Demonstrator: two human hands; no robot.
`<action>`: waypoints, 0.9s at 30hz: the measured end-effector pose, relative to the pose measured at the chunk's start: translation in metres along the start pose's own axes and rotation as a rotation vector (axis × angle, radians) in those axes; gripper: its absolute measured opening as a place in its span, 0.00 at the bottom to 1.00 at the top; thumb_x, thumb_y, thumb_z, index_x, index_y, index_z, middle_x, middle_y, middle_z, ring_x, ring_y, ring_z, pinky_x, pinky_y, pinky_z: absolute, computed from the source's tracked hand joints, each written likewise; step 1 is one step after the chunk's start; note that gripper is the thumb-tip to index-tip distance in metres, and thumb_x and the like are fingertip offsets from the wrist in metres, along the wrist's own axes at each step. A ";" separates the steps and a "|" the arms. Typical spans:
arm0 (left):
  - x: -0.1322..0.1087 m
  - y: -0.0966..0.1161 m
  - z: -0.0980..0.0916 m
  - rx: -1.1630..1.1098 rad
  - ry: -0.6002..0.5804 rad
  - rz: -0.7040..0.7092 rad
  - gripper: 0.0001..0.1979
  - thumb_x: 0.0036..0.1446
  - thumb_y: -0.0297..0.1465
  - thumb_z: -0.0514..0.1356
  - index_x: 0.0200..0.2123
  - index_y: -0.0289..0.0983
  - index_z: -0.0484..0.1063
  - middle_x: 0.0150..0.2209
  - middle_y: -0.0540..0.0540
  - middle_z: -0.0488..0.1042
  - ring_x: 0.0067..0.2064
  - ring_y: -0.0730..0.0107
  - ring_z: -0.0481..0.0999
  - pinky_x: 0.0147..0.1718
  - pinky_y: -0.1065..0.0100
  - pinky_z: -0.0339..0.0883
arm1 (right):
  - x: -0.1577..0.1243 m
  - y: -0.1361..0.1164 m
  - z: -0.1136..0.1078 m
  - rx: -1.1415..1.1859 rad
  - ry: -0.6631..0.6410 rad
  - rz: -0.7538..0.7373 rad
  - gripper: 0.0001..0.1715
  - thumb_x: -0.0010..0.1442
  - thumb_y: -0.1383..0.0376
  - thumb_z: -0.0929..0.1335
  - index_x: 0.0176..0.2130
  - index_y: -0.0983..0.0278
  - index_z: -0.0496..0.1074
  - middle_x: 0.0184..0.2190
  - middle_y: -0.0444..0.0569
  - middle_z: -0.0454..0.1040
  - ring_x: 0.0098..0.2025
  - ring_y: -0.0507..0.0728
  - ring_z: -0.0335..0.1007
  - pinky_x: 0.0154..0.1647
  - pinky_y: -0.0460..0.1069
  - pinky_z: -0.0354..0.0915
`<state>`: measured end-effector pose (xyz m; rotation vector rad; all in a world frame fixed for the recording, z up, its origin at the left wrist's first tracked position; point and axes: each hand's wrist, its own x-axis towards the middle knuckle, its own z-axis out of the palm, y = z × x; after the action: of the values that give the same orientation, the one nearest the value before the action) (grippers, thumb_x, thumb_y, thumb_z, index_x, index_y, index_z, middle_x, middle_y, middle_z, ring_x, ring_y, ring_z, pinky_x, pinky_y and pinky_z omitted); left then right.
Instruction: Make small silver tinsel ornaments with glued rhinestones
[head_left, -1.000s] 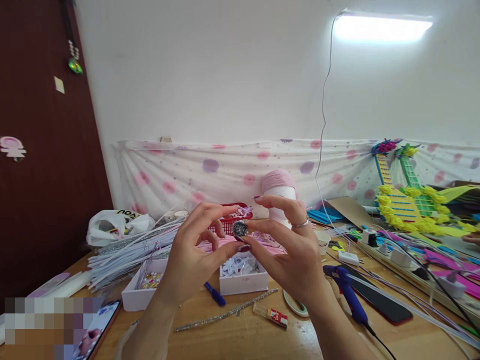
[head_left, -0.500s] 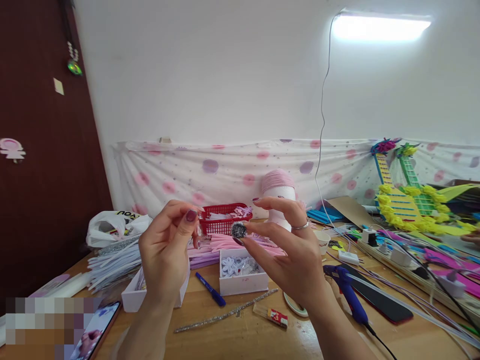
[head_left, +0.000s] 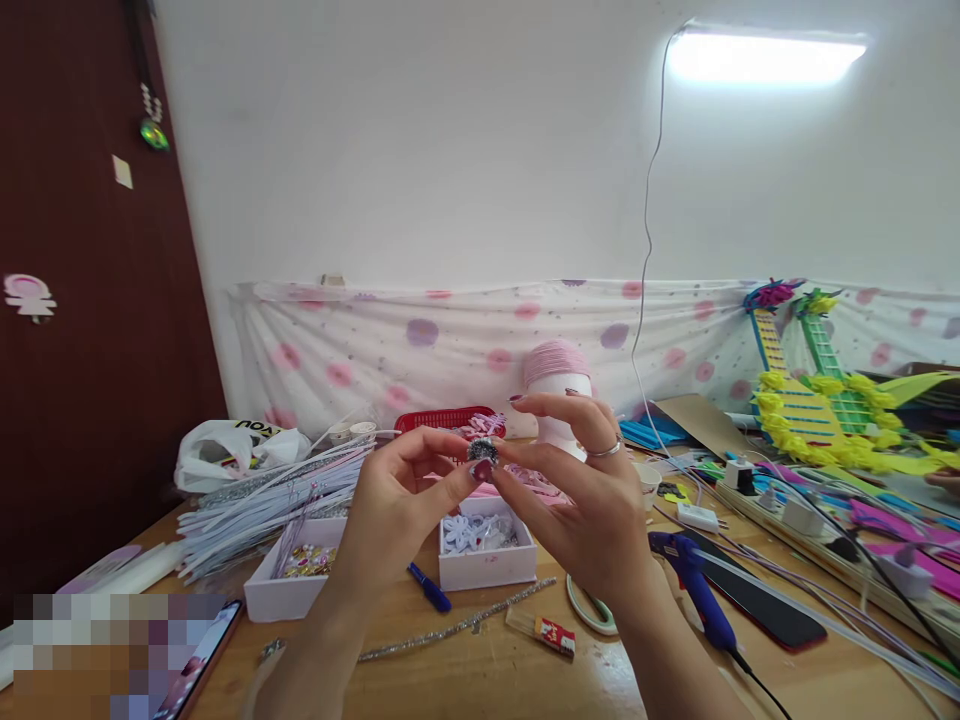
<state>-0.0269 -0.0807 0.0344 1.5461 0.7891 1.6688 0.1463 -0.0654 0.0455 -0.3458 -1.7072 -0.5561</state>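
Hands raised above table: left hand (head_left: pixel 397 500) and right hand (head_left: pixel 581 500) fingers pinch silver glitter ball (head_left: pixel 481 450).

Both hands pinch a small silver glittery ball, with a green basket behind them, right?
Not quite: the head view shows the basket is red, not green. The left hand and right hand do pinch the small silver glittery ball in front of it.

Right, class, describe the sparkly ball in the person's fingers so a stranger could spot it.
On the wooden table, find the red basket near the back. Just in front of it, the left hand and right hand pinch the sparkly ball between them: round, dark silver, and the only thing held up off the table.
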 end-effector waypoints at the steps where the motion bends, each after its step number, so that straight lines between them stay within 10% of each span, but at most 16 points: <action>1: 0.000 -0.001 0.001 -0.022 -0.005 -0.020 0.12 0.47 0.36 0.74 0.33 0.38 0.81 0.30 0.49 0.79 0.28 0.76 0.75 0.25 0.78 0.70 | 0.000 0.001 0.000 -0.002 0.002 -0.002 0.05 0.61 0.72 0.71 0.37 0.63 0.76 0.47 0.54 0.75 0.47 0.62 0.73 0.49 0.60 0.64; 27: -0.002 -0.003 0.020 -0.349 0.056 -0.103 0.02 0.43 0.28 0.72 0.23 0.39 0.83 0.20 0.52 0.74 0.19 0.83 0.66 0.17 0.80 0.60 | -0.003 0.003 0.001 -0.071 0.011 -0.083 0.08 0.60 0.73 0.72 0.36 0.59 0.74 0.44 0.48 0.79 0.44 0.60 0.71 0.57 0.64 0.62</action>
<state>-0.0070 -0.0813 0.0327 1.2035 0.5586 1.6762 0.1472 -0.0623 0.0433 -0.3227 -1.7002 -0.6798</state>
